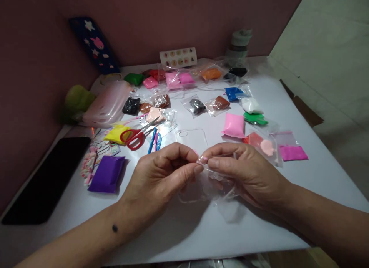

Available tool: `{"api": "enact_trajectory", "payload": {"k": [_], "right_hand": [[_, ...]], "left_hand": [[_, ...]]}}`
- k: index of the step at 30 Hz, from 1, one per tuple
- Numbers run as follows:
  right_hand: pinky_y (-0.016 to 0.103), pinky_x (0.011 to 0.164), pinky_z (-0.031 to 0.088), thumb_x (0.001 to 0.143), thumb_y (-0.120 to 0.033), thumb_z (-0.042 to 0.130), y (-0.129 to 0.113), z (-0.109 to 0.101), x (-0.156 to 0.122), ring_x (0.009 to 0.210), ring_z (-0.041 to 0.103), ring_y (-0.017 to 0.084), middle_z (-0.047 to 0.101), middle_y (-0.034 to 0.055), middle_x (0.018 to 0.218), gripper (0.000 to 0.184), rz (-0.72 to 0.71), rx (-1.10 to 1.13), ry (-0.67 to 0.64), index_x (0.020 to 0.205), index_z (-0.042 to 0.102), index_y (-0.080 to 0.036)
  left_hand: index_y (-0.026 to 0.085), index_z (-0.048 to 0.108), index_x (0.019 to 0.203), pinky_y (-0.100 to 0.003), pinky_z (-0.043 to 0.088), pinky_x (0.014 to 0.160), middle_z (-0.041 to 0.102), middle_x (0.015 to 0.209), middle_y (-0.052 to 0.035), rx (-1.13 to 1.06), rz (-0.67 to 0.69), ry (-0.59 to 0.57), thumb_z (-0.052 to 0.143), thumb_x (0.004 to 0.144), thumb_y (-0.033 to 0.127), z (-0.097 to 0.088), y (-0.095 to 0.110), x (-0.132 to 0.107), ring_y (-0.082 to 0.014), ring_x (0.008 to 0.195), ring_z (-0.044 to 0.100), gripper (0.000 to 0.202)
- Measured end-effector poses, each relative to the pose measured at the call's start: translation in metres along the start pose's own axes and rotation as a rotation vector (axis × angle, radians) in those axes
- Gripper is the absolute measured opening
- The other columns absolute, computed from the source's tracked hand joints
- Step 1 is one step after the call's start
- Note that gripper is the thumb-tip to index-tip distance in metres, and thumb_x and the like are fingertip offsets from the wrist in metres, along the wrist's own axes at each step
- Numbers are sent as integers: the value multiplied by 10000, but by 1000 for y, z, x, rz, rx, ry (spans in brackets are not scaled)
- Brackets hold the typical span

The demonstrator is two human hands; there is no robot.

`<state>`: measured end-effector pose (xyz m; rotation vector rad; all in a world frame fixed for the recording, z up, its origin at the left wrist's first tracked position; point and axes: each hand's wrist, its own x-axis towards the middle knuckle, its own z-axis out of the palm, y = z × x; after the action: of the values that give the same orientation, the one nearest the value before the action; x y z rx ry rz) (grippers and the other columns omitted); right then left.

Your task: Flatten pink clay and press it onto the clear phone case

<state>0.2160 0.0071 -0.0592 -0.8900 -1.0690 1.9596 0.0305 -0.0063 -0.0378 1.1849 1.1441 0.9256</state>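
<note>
Over the middle of the table, my left hand [168, 170] and my right hand [248, 170] meet, fingertips almost touching. My right hand is closed on a crumpled clear plastic bag [223, 187] that hangs below its fingers. Thumb and forefinger of my left hand pinch the edge of the same bag, where a tiny pink bit shows between the fingertips. Flat beneath both hands lies a clear phone case [191, 134], partly hidden by them. Left of it are red-handled scissors [135, 139] and several blue and pink modelling tools [154, 140].
A purple packet [106, 174] and a dark flat panel [47, 179] lie at the left. Pink packets [233, 125] and a magenta bag [294, 153] sit at the right. Several colourful clay packets line the back, near a decorated blue case [95, 45] and a bottle [239, 43].
</note>
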Motion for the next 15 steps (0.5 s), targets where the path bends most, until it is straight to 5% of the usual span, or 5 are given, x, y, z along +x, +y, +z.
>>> {"api": "enact_trajectory", "payload": {"k": [5, 9, 15], "right_hand": [[157, 627, 457, 848, -151, 694, -9, 5, -2, 715, 618, 65, 737, -38, 820, 134, -238, -306, 106, 817, 780, -249], [159, 563, 448, 793, -108, 681, -17, 6, 1, 569, 548, 45, 710, -53, 711, 152, -279, -424, 251, 768, 773, -227], [177, 463, 355, 814, -172, 681, -16, -1, 5, 525, 482, 32, 696, -57, 747, 110, -252, -409, 327, 795, 766, -239]], "left_hand": [[184, 680, 772, -119, 447, 470, 606, 579, 36, -95, -70, -112, 703, 839, 229, -4, -4, 0, -56, 494, 529, 85], [230, 691, 894, -153, 512, 558, 666, 730, 30, -60, 1, -165, 725, 844, 236, -16, 1, 0, -82, 605, 599, 60], [208, 688, 1043, -232, 498, 823, 691, 1030, -33, 812, 539, -160, 541, 933, 91, -33, 3, 10, -139, 946, 631, 218]]}}
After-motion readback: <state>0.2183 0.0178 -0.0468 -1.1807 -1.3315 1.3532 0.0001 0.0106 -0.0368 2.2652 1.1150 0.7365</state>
